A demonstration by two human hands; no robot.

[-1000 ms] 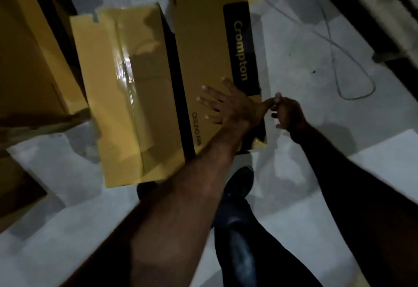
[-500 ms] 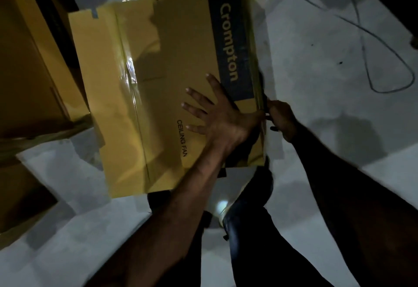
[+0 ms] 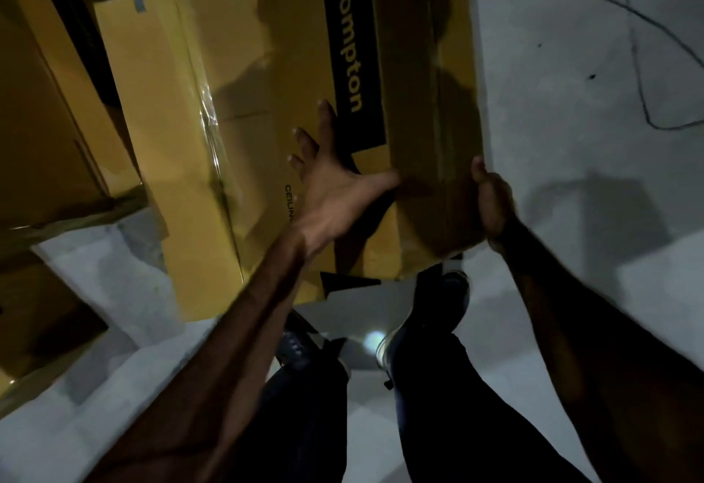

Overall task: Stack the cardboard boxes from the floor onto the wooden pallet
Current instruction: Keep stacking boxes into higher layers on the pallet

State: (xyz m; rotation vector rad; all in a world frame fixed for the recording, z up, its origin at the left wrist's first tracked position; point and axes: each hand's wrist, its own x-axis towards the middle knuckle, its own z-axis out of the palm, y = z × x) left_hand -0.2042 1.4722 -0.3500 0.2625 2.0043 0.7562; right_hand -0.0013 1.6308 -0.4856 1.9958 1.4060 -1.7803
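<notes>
A long yellow cardboard box (image 3: pixel 419 63) with a black "Crompton" band is raised at its near end, above my feet. My left hand (image 3: pixel 335 185) lies flat on its printed face with fingers spread and the thumb against the box's long edge. My right hand (image 3: pixel 493 204) grips the near right corner, thumb on the upper side and fingers hidden underneath. A second yellow box (image 3: pixel 183 140) with clear tape lies on the floor to the left, partly covered by the held one. No wooden pallet is in view.
More cardboard boxes stand at the far left (image 3: pixel 45 121) and lower left (image 3: pixel 38 322). A thin black cable (image 3: pixel 644 75) loops over the grey floor at the upper right. My shoes (image 3: pixel 445 292) are just below the box's near end.
The Crompton box has come up off the floor and closer, now overlapping the taped box. My right hand moved from the edge to grip the near right corner; my left hand stays flat on it.
</notes>
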